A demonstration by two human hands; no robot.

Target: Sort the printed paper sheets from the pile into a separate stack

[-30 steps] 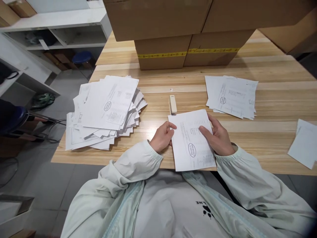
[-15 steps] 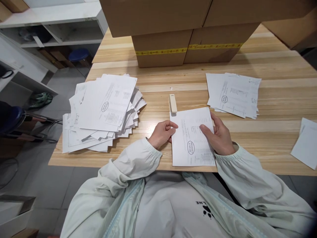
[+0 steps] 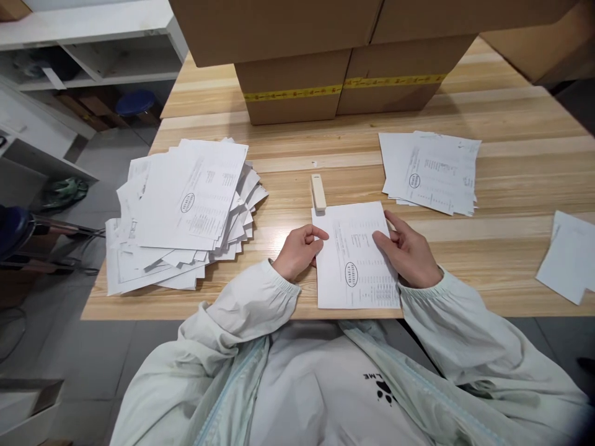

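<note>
A stamped, printed paper sheet is in front of me at the table's near edge; whether more sheets lie beneath it I cannot tell. My left hand pinches its left edge between thumb and fingers. On the opposite edge, my right hand grips the paper, thumb on top and fingers at the side and under. A cream stapler stands at the sheet's top left corner, its near end touching or just over the paper.
Left of me is a large untidy pile of papers. A smaller paper stack lies right of the stapler, and more sheets at the far right. Cardboard boxes are stacked at the back of the wooden table.
The view has shifted slightly, moving the table's contents a little to the left. Both hands keep their hold on the paper, and the stapler stays at its corner.
</note>
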